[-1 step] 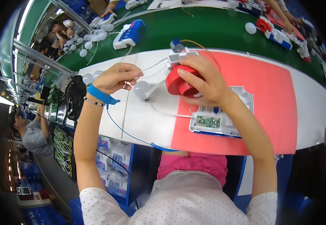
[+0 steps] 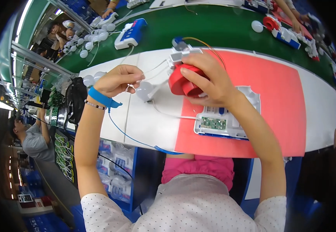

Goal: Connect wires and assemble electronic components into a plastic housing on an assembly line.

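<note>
Red housing [image 2: 184, 82], head view: held up in R hand [image 2: 216, 84], fingers [image 2: 194, 77] wrapped round it, above the white surface [image 2: 152, 131] nr L edge of red mat [image 2: 278, 108]. L hand [image 2: 118, 80], fingers narrow, pinches thin white wire [image 2: 155, 68] running twd R hand. White bulb [image 2: 144, 92] just beside L hand. On mat, nr R forearm: white case [image 2: 235, 129] w/ green circuit board [image 2: 213, 123] inside. Blue strap [image 2: 101, 97] rings L wrist; blue-and-white unit [image 2: 132, 34] rests on green surface [image 2: 191, 31] beyond.
</note>
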Demonstrator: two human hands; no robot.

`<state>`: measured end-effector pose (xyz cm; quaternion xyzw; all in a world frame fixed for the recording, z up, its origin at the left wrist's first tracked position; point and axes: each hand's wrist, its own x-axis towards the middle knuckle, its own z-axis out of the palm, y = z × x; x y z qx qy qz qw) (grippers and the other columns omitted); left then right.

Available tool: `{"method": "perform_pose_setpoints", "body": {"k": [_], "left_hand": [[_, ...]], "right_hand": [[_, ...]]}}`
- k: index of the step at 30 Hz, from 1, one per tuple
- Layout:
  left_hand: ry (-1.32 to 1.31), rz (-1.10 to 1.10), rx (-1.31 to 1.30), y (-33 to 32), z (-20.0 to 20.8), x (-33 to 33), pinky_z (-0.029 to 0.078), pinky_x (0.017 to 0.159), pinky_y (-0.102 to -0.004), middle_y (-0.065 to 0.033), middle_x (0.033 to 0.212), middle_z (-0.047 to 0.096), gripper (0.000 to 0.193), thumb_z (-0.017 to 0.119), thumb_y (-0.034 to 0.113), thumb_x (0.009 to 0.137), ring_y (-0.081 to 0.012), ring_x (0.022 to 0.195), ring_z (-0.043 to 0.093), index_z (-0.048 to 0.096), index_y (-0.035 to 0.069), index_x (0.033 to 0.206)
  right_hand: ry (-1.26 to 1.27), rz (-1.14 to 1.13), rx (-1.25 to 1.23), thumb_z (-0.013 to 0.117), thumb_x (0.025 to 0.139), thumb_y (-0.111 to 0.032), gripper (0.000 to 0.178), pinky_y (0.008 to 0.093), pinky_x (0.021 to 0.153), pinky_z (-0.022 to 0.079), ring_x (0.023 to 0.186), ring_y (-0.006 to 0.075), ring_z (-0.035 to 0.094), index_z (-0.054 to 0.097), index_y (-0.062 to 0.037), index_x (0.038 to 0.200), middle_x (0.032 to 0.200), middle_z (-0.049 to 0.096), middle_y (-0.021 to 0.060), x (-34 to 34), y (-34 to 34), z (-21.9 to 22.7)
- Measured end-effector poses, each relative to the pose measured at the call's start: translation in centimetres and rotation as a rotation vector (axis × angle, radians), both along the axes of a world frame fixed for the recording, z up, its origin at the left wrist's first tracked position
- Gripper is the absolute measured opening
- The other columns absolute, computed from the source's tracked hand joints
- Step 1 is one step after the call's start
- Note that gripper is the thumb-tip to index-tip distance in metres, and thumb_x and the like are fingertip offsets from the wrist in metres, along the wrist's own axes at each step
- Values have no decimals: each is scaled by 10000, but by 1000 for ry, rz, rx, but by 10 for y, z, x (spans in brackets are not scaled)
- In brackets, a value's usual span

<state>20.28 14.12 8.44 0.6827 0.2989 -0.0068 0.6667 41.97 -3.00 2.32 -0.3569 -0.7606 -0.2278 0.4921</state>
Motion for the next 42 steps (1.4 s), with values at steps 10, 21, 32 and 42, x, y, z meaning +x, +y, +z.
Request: {"method": "perform_pose_setpoints", "body": {"k": [10,21,32,42], "left_hand": [[-172,-178,-139,-30,-11,12,443,520,-194,-55,753,578,117,623,125,789,-89,582,541,553,39,825],[-262,-41,148,-72,25,17,393,473,-154,-83,765,619,105,596,92,804,-53,579,531,507,43,776],[-300,70,276,-74,33,-10,370,469,-141,-64,753,615,228,652,54,736,-49,599,529,523,8,918],[-510,150,273,-58,32,-36,341,464,-142,-64,813,574,323,549,109,823,-44,590,469,518,-25,1115]], "right_hand": [[-148,-120,-69,719,465,-8,793,396,889,384,1105,292,420,444,-163,1192,1206,425,93,29,21,-5],[-88,-33,127,757,481,-115,870,420,911,377,1098,375,407,343,-53,1244,1218,373,194,27,30,51],[-27,-46,-42,730,440,-6,896,377,915,394,1161,328,361,364,-147,1245,1285,360,101,5,43,44],[-54,69,-208,697,443,33,875,413,960,357,1215,358,306,354,-124,1232,1323,309,131,5,43,-1]]}}
